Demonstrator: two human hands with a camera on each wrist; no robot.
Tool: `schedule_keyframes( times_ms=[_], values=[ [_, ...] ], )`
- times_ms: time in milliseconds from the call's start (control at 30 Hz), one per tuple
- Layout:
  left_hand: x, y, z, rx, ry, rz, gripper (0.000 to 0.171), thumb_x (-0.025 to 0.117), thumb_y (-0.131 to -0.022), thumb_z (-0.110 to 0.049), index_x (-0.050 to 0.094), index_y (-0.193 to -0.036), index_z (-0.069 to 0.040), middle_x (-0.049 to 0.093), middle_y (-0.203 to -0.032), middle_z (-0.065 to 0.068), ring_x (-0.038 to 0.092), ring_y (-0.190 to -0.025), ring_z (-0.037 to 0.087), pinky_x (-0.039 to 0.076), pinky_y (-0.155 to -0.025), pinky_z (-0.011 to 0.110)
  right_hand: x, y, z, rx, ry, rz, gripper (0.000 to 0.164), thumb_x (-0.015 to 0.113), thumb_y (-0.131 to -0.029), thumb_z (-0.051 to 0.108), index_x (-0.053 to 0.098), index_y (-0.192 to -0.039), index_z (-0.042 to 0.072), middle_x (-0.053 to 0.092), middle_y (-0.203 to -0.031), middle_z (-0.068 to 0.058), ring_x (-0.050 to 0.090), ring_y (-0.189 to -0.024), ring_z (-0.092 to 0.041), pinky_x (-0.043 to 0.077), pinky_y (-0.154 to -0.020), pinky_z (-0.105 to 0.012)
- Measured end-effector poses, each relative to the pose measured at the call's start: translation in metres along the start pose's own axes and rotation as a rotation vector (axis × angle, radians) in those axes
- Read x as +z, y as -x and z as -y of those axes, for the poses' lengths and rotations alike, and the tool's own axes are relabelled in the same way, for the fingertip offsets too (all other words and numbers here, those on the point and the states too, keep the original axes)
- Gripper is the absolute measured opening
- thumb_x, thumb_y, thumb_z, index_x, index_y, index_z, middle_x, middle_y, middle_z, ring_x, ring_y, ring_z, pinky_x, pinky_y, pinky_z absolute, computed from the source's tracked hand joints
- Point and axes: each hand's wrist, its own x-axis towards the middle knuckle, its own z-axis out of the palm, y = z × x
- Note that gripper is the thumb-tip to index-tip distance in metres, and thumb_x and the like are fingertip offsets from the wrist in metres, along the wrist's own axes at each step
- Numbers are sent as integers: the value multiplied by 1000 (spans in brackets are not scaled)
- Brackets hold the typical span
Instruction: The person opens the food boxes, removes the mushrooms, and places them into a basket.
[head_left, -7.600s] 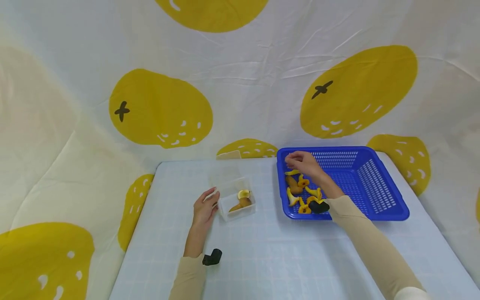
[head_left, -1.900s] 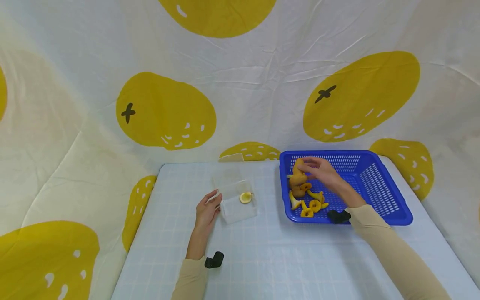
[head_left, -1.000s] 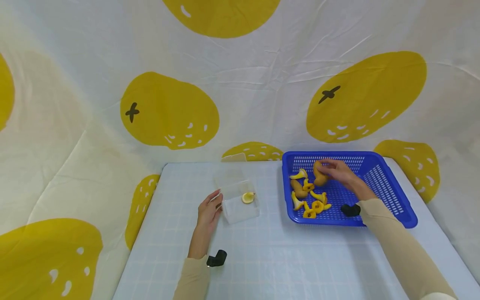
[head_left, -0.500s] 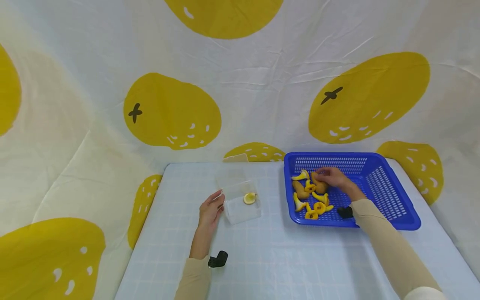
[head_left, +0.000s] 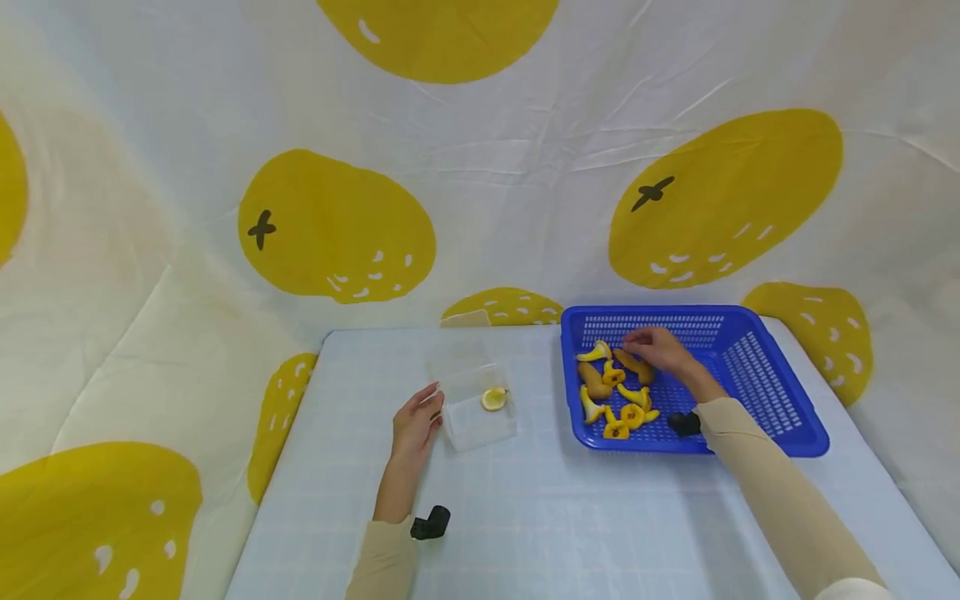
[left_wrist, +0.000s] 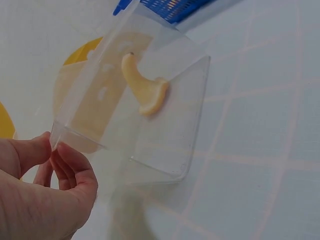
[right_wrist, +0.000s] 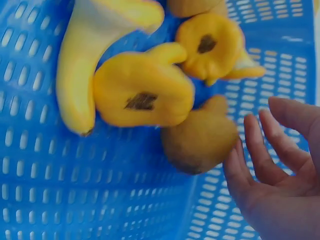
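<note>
In the head view my left hand [head_left: 416,427] pinches the left edge of a clear plastic box [head_left: 480,429]. The left wrist view has the thumb and fingers on the rim of the box [left_wrist: 192,120], which lies tilted in the picture. Inside it is a pale yellow mushroom [left_wrist: 145,90] with a curved stem. My right hand [head_left: 663,352] hovers over the blue basket [head_left: 757,446], holding nothing. Just by its fingers, in the right wrist view, lies a brown pear-shaped piece [right_wrist: 200,142]; I cannot tell whether they touch it.
Several yellow mushrooms [head_left: 617,428] and another brown pear-shaped piece [head_left: 592,381] fill the basket's left side. The clear box's lid [head_left: 457,354] stands open toward the back. A fruit-print cloth [head_left: 517,208] hangs behind the table [head_left: 540,525].
My right hand carried the brown pear-shaped piece from the clear box into the basket, shifted it rightward there, laid it down and let go. My left hand has stayed at the box.
</note>
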Motion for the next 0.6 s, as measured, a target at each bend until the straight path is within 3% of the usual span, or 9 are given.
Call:
schedule_keyframes(
  times_ms=[333, 600],
  values=[
    [0, -1, 1, 2, 0, -1, 41, 67, -100, -8, 60, -140, 1, 67, -101, 0, 61, -96, 19, 49, -72, 20, 3, 11, 27, -39, -27, 29, 40, 56, -108, 22, 59, -133, -9, 62, -128, -29, 59, -117, -43, 48, -103, -55],
    [0, 0, 0, -17, 0, 6, 43, 70, -99, -10, 61, -140, -1, 67, -108, 4, 61, -98, 18, 48, -72, 19, 5, 19, 49, -83, -73, 67, 42, 55, -109, 27, 59, -132, -8, 62, -127, -30, 60, -115, -44, 47, -104, -57]
  ],
)
